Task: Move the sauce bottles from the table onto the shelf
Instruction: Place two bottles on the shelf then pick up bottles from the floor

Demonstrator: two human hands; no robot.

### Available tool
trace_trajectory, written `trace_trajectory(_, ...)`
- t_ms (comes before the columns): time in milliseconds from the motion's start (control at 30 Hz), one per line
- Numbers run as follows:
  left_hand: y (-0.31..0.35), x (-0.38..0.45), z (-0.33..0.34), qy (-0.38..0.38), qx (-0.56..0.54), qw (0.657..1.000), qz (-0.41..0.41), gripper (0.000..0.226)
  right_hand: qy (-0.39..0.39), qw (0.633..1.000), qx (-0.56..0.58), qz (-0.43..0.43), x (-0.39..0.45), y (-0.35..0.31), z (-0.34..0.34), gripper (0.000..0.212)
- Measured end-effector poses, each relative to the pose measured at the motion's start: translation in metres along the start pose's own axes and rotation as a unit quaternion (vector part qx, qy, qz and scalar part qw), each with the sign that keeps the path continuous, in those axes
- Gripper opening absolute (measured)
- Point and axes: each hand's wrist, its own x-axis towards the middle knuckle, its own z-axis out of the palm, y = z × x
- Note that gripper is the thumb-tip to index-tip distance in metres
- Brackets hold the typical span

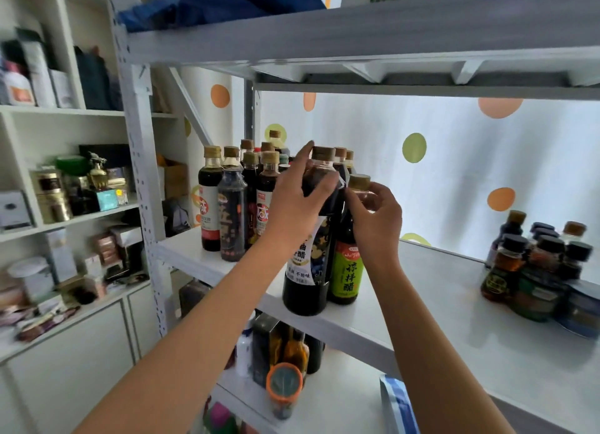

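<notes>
Dark tall glass sauce bottle [308, 255] upright, gripped at shoulder by left hand [297, 203]; green-labelled vinegar bottle [345, 264] touching beside, right hand [375, 212] pinching neck

On the white metal shelf [438, 290], the left hand [300, 203] grips a tall dark bottle [308, 264]; the right hand [376, 212] pinches the green-labelled bottle [345, 271] just right of it.
</notes>
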Motion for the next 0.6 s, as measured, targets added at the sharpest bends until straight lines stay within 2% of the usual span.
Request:
trace_trajectory(100,-0.021,-0.031,0.0,-0.039,-0.003,0.999,0.003,0.094,-0.069,0.996,-0.055,0.012,-0.01,0.006,-0.008,0.022)
trace_trajectory(167,-0.037,-0.054,-0.002,-0.074,0.002,0.997,-0.027,0.108,-0.128,0.991,-0.029,0.029,-0.02,0.01,-0.015,0.016)
trace_trajectory(267,-0.06,-0.083,0.001,-0.061,0.032,0.993,-0.091,0.095,-0.221,0.974,0.039,0.041,-0.033,0.015,-0.034,0.032)
trace_trajectory(333,-0.066,-0.091,0.003,-0.028,0.048,0.992,-0.113,0.083,-0.272,0.961,0.008,0.042,-0.037,0.028,-0.048,0.053)
trace_trajectory(400,-0.065,-0.091,0.001,0.003,0.068,0.992,-0.111,0.075,-0.281,0.956,-0.056,0.059,-0.038,0.047,-0.055,0.07)
trace_trajectory(500,-0.068,-0.086,-0.006,0.038,0.103,0.989,-0.099,0.07,-0.26,0.954,-0.139,0.058,-0.042,0.07,-0.053,0.054)
trace_trajectory(600,-0.074,-0.079,-0.015,0.043,0.125,0.984,-0.116,0.066,-0.265,0.951,-0.135,0.082,-0.037,0.075,-0.048,0.045)
